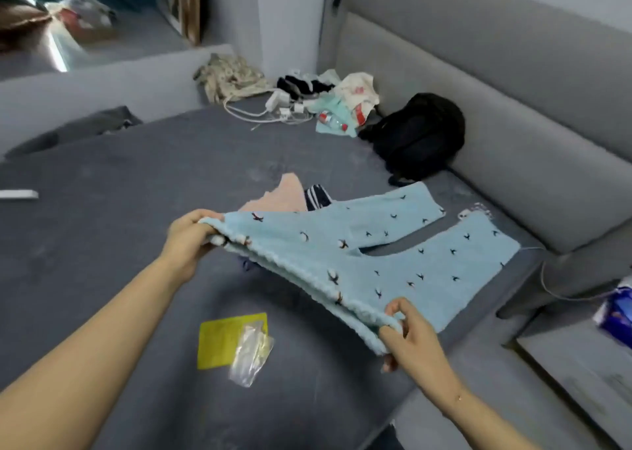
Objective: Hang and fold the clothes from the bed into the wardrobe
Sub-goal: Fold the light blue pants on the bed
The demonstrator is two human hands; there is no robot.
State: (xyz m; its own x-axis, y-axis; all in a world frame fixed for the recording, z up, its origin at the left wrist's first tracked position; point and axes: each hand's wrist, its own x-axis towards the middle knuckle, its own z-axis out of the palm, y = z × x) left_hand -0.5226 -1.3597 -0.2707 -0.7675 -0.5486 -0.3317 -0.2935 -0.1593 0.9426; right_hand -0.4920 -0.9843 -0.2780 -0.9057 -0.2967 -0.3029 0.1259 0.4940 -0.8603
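Nearest item: my left hand (191, 241), forearm bare, fingers curled round one end of the waistband of the blue trousers (359, 261).

Below and between my hands: yellow card (222, 340), flat, stiff-looking, with a clear crinkled plastic wrapper (251, 355) lying partly on it.

Trousers: pale blue, fleecy, small dark bird print; waistband lifted, both legs spread flat on the grey bed (102, 210) beyond my fingers.

Beyond the trousers: pink garment (284, 196), striped dark garment (316, 195), partly covered.

Right hand (413, 340): fingers pinching the other waistband end.

To fold well, I judge: keep the band taut and level, lay one leg squarely over the other, smooth the pile before halving.
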